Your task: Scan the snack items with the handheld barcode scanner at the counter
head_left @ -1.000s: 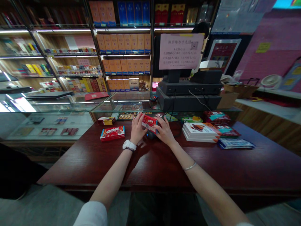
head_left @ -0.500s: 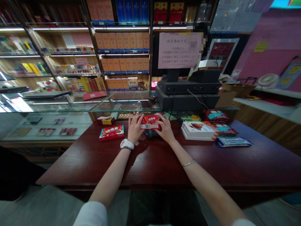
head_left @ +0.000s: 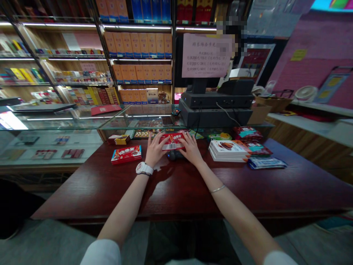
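Note:
Both hands hold one red snack packet with a white barcode label, level above a small dark device on the dark red counter. My left hand, with a white watch at the wrist, grips the packet's left end. My right hand, a thin bracelet on its forearm, grips the right end. A second red snack packet lies flat on the counter to the left of my left hand.
A stack of white boxes and several coloured packets lie to the right. Behind stand a glass display case, a black register with a paper sign, and shelves of cartons. A person is behind the register.
The packet has turned from tilted to level and sits lower over the dark device. Both hands stayed on its ends. The camera has dipped slightly.

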Motion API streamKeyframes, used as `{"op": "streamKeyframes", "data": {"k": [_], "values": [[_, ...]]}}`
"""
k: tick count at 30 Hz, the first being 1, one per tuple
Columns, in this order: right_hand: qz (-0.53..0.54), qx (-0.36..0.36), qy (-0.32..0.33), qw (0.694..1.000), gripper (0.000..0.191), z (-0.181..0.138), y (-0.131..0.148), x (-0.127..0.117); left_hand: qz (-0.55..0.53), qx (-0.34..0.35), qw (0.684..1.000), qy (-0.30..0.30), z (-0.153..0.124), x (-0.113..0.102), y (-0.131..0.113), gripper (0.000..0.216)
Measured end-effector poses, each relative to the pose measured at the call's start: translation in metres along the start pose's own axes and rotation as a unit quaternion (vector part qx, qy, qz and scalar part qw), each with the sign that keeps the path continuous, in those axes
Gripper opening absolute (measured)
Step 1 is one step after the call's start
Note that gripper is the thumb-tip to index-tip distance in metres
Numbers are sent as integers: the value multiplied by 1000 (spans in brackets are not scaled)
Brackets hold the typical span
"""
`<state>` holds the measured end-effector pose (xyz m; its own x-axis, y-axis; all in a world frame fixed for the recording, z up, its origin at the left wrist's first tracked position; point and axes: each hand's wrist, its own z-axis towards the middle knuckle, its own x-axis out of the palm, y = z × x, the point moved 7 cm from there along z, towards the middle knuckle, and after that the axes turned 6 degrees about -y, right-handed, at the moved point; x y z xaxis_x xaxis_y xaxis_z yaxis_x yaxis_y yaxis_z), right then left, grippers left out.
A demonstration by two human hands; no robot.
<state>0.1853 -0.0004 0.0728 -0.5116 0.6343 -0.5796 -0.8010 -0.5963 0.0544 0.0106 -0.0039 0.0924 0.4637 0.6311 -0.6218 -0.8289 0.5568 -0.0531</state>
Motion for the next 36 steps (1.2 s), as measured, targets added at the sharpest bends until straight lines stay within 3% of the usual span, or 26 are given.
{"op": "streamKeyframes", "data": {"k": [15,24,31,36], "values": [[10,9,12,1000,32,1,-13,-6,0,57,997,55,1,-2,-7,55],[5,28,32,999,50,3,-13,-6,7,61,997,48,0,1,-5,54],[52,-2,51,997,57,-1,-5,-18,29,-17,999,8,-6,6,22,46],[105,-13,102,989,72,-17,-10,-9,38,-82,996,-3,-12,8,42,46]]}}
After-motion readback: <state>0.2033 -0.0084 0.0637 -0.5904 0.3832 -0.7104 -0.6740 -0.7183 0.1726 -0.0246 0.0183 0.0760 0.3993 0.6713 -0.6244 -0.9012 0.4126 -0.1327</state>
